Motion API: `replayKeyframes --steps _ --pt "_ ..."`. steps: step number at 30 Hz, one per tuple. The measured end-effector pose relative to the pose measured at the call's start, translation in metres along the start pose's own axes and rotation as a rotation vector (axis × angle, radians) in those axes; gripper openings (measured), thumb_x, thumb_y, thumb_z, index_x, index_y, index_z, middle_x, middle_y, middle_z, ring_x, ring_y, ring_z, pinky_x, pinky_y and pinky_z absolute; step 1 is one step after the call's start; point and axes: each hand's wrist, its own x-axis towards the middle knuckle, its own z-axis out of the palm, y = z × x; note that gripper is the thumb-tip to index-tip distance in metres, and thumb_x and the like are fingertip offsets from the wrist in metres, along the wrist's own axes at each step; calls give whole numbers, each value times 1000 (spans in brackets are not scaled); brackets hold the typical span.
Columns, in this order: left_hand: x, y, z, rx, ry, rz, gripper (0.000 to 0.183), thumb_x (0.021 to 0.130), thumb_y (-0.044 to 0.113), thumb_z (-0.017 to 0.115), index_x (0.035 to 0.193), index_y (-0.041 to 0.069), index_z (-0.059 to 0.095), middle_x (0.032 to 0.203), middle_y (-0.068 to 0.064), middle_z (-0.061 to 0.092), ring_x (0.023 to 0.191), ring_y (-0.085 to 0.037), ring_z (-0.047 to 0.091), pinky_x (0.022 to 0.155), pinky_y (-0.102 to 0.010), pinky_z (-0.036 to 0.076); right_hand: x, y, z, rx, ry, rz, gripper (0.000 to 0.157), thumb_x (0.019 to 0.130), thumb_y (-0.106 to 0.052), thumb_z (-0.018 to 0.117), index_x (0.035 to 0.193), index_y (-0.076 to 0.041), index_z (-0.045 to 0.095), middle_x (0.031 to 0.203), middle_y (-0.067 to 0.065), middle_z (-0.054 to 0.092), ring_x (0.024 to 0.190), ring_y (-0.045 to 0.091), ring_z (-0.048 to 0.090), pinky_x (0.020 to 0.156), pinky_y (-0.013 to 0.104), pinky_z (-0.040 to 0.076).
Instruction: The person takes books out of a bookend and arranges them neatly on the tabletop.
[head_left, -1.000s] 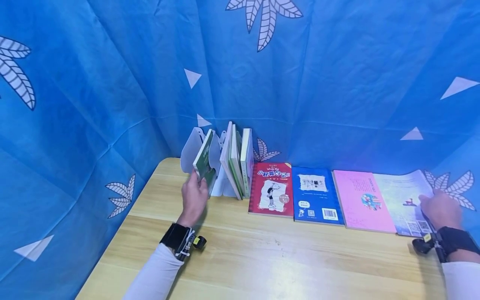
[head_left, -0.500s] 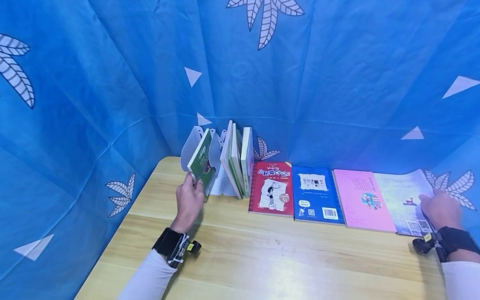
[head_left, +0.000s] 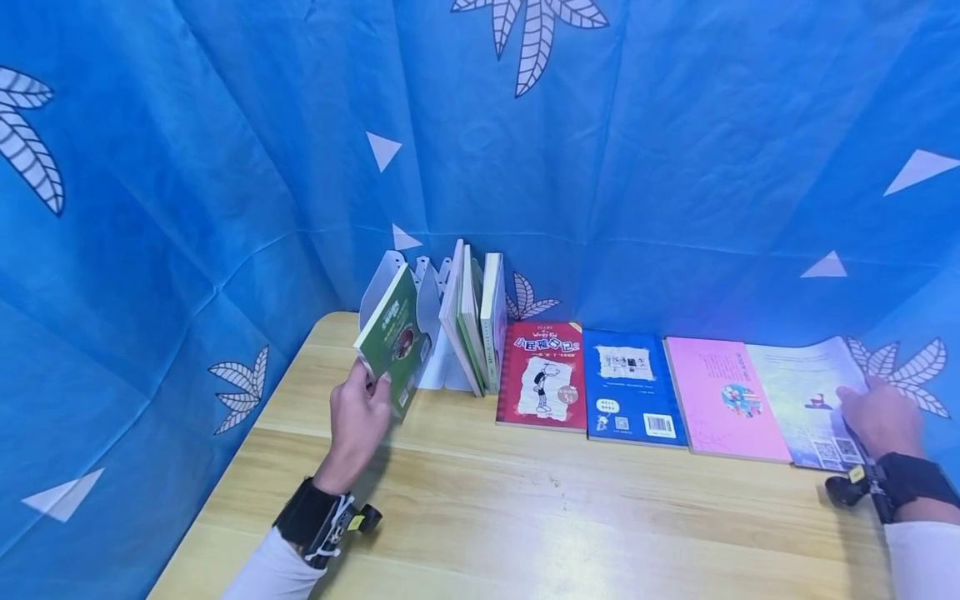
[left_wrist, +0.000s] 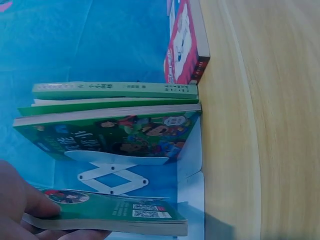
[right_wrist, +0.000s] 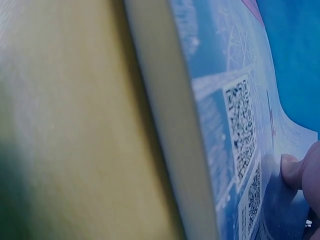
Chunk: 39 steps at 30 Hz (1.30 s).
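My left hand (head_left: 358,410) grips a green book (head_left: 392,337) by its lower edge, tilted and drawn out in front of the white folding book stand (head_left: 377,286). The left wrist view shows that green book (left_wrist: 107,215) under my thumb, with several more books (left_wrist: 115,120) standing upright in the stand. My right hand (head_left: 879,418) rests on a pale blue book (head_left: 806,398) lying flat at the far right of the wooden table (head_left: 540,517). In the right wrist view a fingertip (right_wrist: 295,170) presses the cover of the pale blue book (right_wrist: 225,130).
A red book (head_left: 543,375), a dark blue book (head_left: 630,387) and a pink book (head_left: 723,398) lie flat in a row between the stand and the pale blue one. Blue patterned cloth (head_left: 600,150) walls the table at the back and left.
My left hand has pulled the green book out of the stand, toward me and to the left, tilting it further. My right hand has stayed on the pale blue book.
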Motion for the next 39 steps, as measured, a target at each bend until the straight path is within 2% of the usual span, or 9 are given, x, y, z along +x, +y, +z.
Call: replayKeyframes --steps 7,11,19,31,35,39 --pt "-7 6 -11 24 9 27 36 99 -2 59 134 -7 59 124 -34 69 110 -48 72 86 -61 64 1 6 -2 10 -13 -1 70 109 -29 42 150 22 16 147 52 26 133 70 29 111 77 34" --pt "-13 7 -16 46 14 26 33 98 -2 61 131 -9 61 121 -34 70 107 -48 73 84 -62 64 0 7 -2 5 -6 -24 71 109 -29 42 149 23 18 145 53 28 131 71 31 110 77 36" --pt "-22 8 -24 41 8 14 33 97 -5 61 129 -9 62 119 -33 72 103 -47 75 82 -58 64 -1 3 -2 18 -18 -4 70 110 -29 41 151 21 16 148 51 25 135 70 28 112 77 33" --pt "-32 21 -34 -8 -51 7 38 98 -5 60 136 -5 60 125 -31 70 110 -46 73 87 -58 63 -1 4 0 45 -35 22 71 110 -31 40 152 20 14 151 50 22 139 69 25 113 77 31" --pt "-37 23 -38 -21 -49 13 38 95 -8 62 133 -6 61 122 -31 72 106 -45 74 85 -54 65 0 5 1 50 -37 23 73 110 -33 40 152 20 13 151 50 21 139 69 25 114 77 30" --pt "-40 23 -41 -63 -66 5 38 95 -9 63 133 -4 62 121 -30 73 103 -42 76 82 -44 67 1 6 2 45 -40 18 73 111 -34 39 152 20 12 152 50 21 140 69 24 114 77 30"
